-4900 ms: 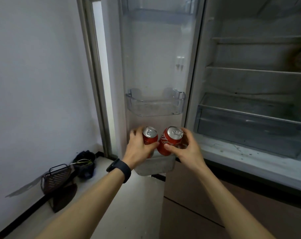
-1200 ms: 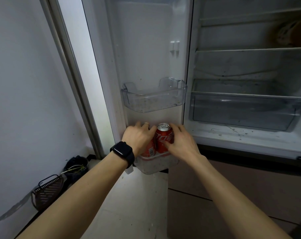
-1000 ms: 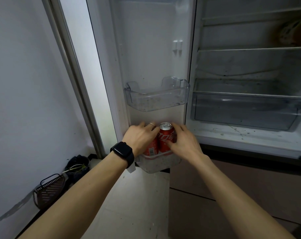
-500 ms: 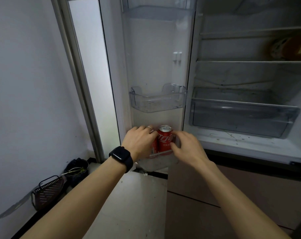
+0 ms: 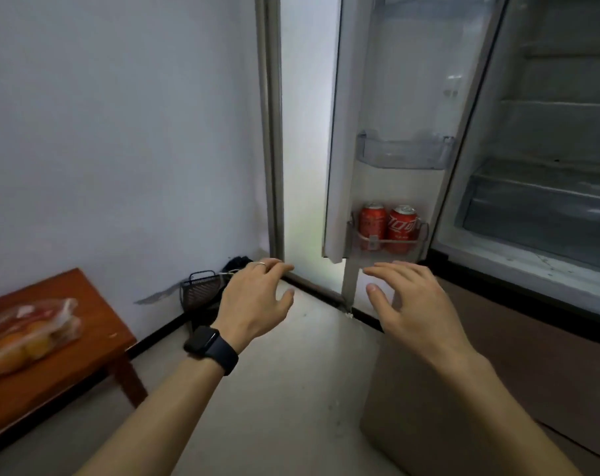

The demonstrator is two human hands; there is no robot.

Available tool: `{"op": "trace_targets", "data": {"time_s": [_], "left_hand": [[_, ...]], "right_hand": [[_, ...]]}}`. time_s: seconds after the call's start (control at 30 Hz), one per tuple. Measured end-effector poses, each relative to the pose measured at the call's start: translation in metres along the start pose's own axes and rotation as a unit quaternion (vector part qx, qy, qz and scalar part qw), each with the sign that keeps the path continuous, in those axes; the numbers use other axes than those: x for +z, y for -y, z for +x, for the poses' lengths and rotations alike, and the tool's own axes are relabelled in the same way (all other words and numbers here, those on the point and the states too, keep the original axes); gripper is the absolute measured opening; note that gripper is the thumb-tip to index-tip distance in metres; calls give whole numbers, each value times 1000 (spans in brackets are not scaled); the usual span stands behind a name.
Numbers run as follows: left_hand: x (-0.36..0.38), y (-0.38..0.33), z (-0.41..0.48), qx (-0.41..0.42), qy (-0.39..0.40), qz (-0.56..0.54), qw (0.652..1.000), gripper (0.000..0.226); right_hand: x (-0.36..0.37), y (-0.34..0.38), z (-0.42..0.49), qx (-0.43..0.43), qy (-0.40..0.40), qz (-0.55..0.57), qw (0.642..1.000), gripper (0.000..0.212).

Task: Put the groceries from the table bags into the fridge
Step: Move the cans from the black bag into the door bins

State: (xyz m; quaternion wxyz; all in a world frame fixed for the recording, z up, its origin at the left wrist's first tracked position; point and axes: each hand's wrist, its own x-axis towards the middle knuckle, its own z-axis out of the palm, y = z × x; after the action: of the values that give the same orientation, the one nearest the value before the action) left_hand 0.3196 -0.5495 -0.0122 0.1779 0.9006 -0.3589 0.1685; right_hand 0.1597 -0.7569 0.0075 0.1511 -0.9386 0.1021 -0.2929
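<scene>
Your left hand (image 5: 257,300) and right hand (image 5: 408,300): both released, fingers spread, holding nothing, hovering below the fridge door (image 5: 412,97). First red can (image 5: 371,226) and second red can (image 5: 402,228) stand upright, side by side, in the lowest door bin (image 5: 423,235). Fruit bag (image 5: 27,333) lies on the bench (image 5: 96,324), far left.

The one head-worn camera is looking forward and down along both forearms (image 5: 175,410), which are entering from the bottom edge, so the left hand (image 5: 257,300) and right hand (image 5: 410,304) are sitting close, near mid-frame. It is facing the open fridge door (image 5: 408,97), just beyond the hands at upper right. The wide lens is also taking in the wall (image 5: 120,132), floor (image 5: 285,389) and a table (image 5: 99,324) corner at left.
</scene>
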Motion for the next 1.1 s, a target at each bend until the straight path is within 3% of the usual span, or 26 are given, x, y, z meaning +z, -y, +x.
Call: {"op": "trace_targets", "data": {"time_s": [0.27,0.6,0.9,1.1], "left_hand": [[-64,97,-181,-196,28,47,979,48],[-192,231,-399,-414,-5,115,903,46],[-290,365,-553,-477,-20,137,868,46],[-332,445,-615,-502,-33,120,856,47]], "right_hand": [[72,138,-46,-84,113,105,984,35],[162,375,-104,-241,213,211,923,33],[230,586,-162,-291,276,240,884,41],[269,685,-183,-303,309,248,867,42]]}}
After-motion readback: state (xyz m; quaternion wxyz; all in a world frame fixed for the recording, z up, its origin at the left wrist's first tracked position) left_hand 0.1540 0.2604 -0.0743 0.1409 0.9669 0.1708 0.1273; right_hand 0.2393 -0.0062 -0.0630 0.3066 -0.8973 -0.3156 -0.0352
